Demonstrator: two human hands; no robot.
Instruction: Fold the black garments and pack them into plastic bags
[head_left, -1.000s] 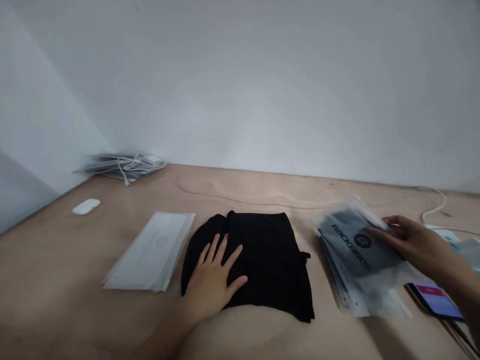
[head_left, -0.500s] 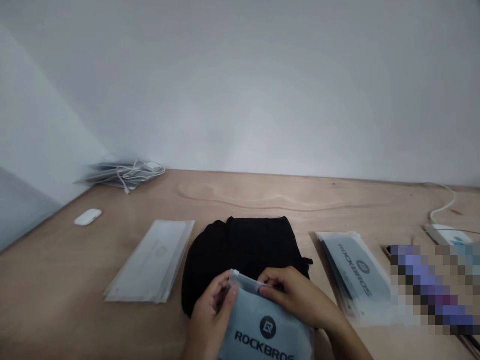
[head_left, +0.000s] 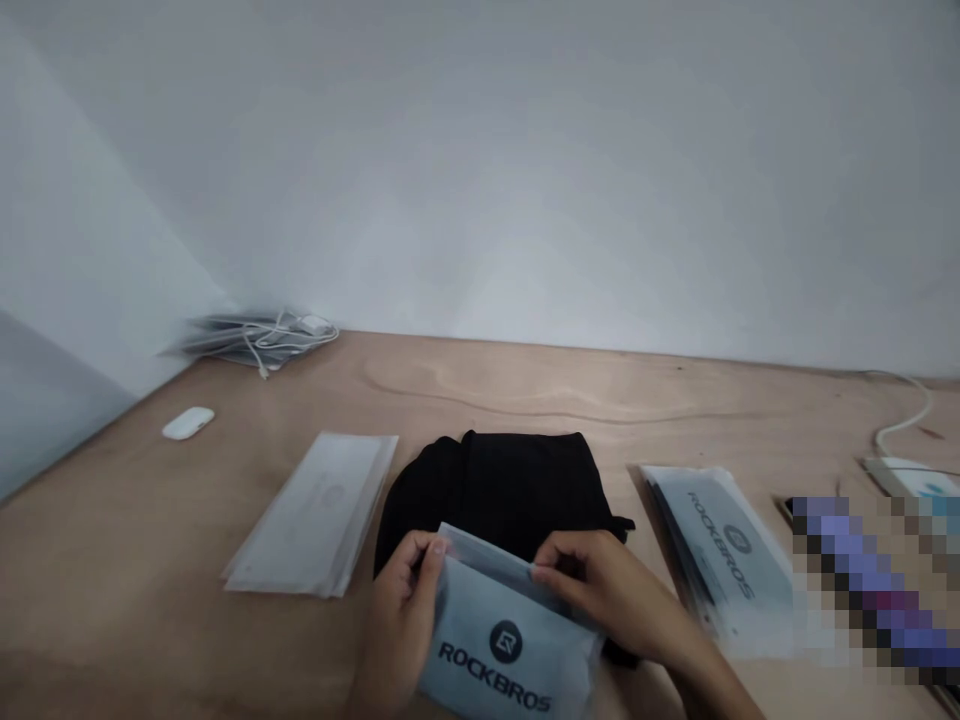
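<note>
A frosted zip bag printed ROCKBROS, with pale blue-grey contents, is held up in front of me, tilted. My left hand pinches its upper left corner between thumb and fingers. Along the top edge, toward the right, my right hand has its thumb and fingers closed on the bag's rim. Behind the bag lies a folded black cloth item, partly covered by my hands and the bag.
Flat frosted bags lie to the left, and filled ROCKBROS bags to the right. Farther left are a white case and a cable on grey packets. A blurred-out object and a white box sit at far right.
The zip bag has shifted left and a little lower, showing its full printed name. Its white slider at the top left corner no longer shows. Both hands still grip the top edge.
</note>
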